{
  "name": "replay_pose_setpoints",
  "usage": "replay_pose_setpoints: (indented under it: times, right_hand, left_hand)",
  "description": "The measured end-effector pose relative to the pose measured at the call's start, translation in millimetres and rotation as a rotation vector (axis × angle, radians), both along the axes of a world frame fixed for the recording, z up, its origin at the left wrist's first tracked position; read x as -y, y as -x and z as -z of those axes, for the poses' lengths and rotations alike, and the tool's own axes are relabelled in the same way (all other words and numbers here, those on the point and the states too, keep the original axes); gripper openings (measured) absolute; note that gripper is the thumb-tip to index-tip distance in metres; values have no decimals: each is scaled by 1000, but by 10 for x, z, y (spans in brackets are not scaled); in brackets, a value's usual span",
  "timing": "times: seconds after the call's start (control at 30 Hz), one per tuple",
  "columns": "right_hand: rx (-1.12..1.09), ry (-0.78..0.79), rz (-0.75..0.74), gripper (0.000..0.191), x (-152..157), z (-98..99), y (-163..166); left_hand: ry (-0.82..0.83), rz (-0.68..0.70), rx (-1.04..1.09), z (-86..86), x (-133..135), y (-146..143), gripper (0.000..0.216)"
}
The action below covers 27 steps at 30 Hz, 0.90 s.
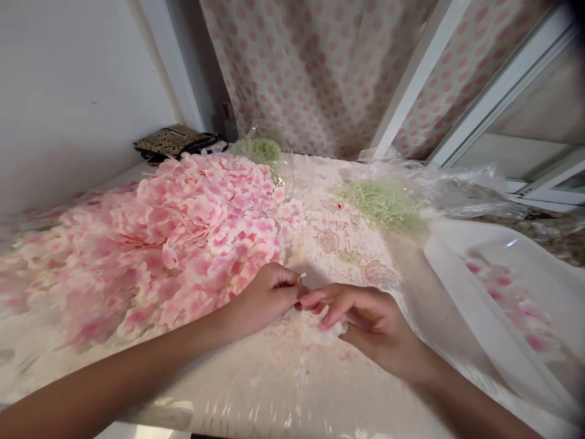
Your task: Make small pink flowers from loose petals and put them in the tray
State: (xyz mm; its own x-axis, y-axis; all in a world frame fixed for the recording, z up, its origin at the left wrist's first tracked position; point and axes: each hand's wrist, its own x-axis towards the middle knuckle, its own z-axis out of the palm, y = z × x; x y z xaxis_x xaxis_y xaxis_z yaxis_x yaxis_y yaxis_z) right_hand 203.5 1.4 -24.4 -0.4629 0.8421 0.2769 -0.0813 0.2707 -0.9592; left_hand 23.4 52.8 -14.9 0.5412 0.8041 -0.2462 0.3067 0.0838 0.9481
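Observation:
My left hand (276,296) is closed in a pinch over the table, and a thin pale tip (301,278) pokes out above its thumb and forefinger. The fingertips of my right hand (375,320) meet those of the left. Between the bent fingers and thumb of the right is a whitish, petal-like artificial flower (325,334), partly covered by them. Whether the pale tip belongs to this flower I cannot tell. Beside my left hand spreads a large heap of pink and white artificial flowers (196,225).
On the right, a white tray (450,268) holds several pink and white flowers. Behind it lie pale green shredded filler (388,204) and clear plastic bags (457,183). More green filler (262,149) and a patterned pouch (171,140) sit at the back. A plastic sheet covers the table (256,390).

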Motion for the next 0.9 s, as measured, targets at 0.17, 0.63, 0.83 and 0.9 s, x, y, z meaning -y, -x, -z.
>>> replay_pose_setpoints:
  times: [0.17,0.63,0.83,0.9]
  right_hand:
    - [-110,85,-42,10,11,24,-41]
    - [72,50,-531,18,404,-470,254]
    - [219,-185,-347,29,752,-357,414]
    - [255,-214,-330,32,812,-310,490]
  left_hand:
    - [225,-60,99,21,8,-42,25]
    - [828,-137,708,-234,-56,-109,33]
    - [729,-184,894,-492,-3,-222,35]
    - [700,-191,953,-556,64,-270,37]
